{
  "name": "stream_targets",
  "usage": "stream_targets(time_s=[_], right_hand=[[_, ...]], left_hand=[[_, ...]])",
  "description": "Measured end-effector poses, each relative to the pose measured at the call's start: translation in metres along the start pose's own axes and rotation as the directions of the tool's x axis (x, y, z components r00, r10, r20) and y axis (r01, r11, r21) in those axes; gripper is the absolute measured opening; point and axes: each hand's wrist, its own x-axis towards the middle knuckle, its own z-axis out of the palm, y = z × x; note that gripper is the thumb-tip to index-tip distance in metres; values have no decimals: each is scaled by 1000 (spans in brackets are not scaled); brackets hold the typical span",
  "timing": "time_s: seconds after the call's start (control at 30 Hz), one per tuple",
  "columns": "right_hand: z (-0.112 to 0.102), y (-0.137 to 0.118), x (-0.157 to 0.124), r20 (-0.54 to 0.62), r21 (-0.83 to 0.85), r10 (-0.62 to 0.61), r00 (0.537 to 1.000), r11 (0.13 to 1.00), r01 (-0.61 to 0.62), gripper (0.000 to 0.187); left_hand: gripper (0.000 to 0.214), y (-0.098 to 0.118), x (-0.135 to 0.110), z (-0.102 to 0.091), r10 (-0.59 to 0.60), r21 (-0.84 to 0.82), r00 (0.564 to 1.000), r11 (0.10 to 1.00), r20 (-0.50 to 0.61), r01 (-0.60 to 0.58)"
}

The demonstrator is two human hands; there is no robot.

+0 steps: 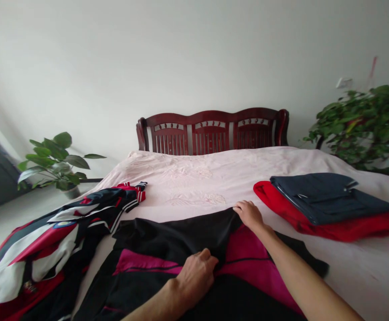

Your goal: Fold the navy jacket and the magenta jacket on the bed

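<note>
A black and magenta garment (167,249) lies spread on the bed in front of me, its black upper part folded over. My left hand (194,276) rests on the garment with fingers curled, pinching the black fold near the middle. My right hand (248,214) reaches further out and grips the far corner of the same black fold at its edge.
A pile of black, red and white clothes (47,240) lies at the left. A folded navy garment (328,196) sits on a folded red one (348,229) at the right. The pink-sheeted bed (197,178) has a dark wooden headboard (211,131). Potted plants (54,162) stand on both sides.
</note>
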Motion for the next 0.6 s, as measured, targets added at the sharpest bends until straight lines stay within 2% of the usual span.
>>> stream_targets(time_s=[0.17,0.27,0.3,0.33,0.37,0.4,0.47,0.53,0.57,0.6], right_hand=[[10,0,-2,5,5,40,999,999,-40,14],[5,-11,-9,-63,7,58,996,998,-58,18],[1,-17,-13,-109,30,40,993,999,-37,21],[-5,-25,-19,-154,70,0,988,997,11,22],[-11,-35,-27,-192,126,-63,979,988,88,21],[-17,-46,-36,-217,186,-144,966,965,185,18],[-29,-70,-59,-205,288,-317,926,885,366,14],[-37,-93,-83,-136,326,-453,881,820,471,9],[-38,-102,-93,-93,322,-500,861,803,501,9],[-38,-109,-103,-47,311,-537,843,794,523,14]], left_hand=[[49,1,-15,-7,104,-194,995,976,-1,-102],[37,-13,-30,-24,164,-374,986,913,-21,-160],[31,-24,-38,-32,119,-400,990,906,-74,-139],[27,-37,-46,-42,26,-403,987,911,-161,-90],[26,-52,-55,-52,-107,-390,956,921,-272,-8],[25,-69,-65,-63,-251,-373,882,923,-399,94],[27,-105,-84,-84,-462,-317,674,887,-577,336],[37,-136,-99,-99,-619,-277,508,755,-599,594],[43,-149,-104,-103,-683,-285,459,687,-568,669],[48,-160,-108,-105,-730,-307,432,640,-530,705]])
